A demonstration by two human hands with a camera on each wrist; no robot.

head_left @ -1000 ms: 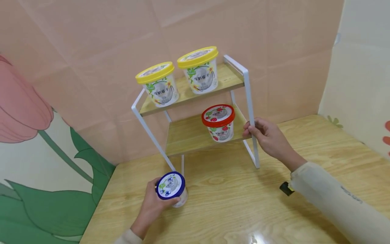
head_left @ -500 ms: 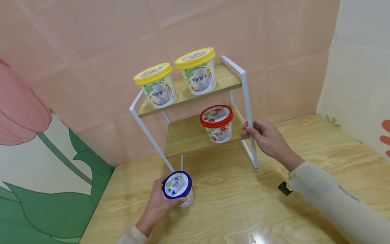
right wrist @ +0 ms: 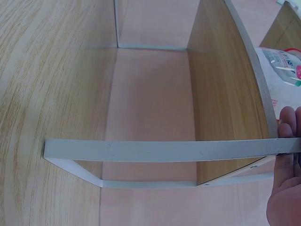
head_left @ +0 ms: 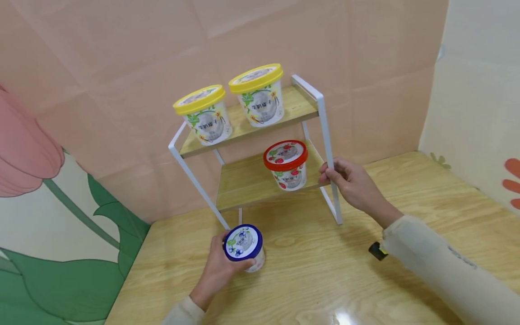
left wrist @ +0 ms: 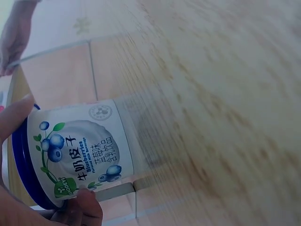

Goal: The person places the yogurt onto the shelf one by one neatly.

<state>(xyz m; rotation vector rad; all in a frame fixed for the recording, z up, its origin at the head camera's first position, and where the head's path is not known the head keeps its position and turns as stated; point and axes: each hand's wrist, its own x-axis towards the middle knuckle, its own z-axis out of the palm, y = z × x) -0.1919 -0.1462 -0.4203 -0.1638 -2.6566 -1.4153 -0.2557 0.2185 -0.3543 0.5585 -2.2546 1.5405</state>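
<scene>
My left hand (head_left: 222, 264) grips a paper tub with a blue lid (head_left: 243, 242) at the front left foot of a two-tier shelf. Blueberries are printed on the tub's side (left wrist: 77, 148) in the left wrist view. It stands upright, at or just above the table; I cannot tell whether it touches. My right hand (head_left: 355, 183) pinches the white metal frame (head_left: 327, 135) at the shelf's right side, level with the lower board (head_left: 239, 185). The right wrist view shows fingertips (right wrist: 287, 117) curled round that frame bar (right wrist: 150, 150).
A red-lidded tub (head_left: 286, 164) sits on the lower board's right half. Two yellow-lidded tubs, one left (head_left: 205, 115) and one right (head_left: 260, 95), stand on the upper board (head_left: 300, 101). A pink sheet (head_left: 365, 81) hangs behind the wooden table (head_left: 300, 280).
My left hand has moved the blue-lidded tub a little to the right and slightly away from me. The right hand keeps its hold on the frame. The view has shifted slightly.
</scene>
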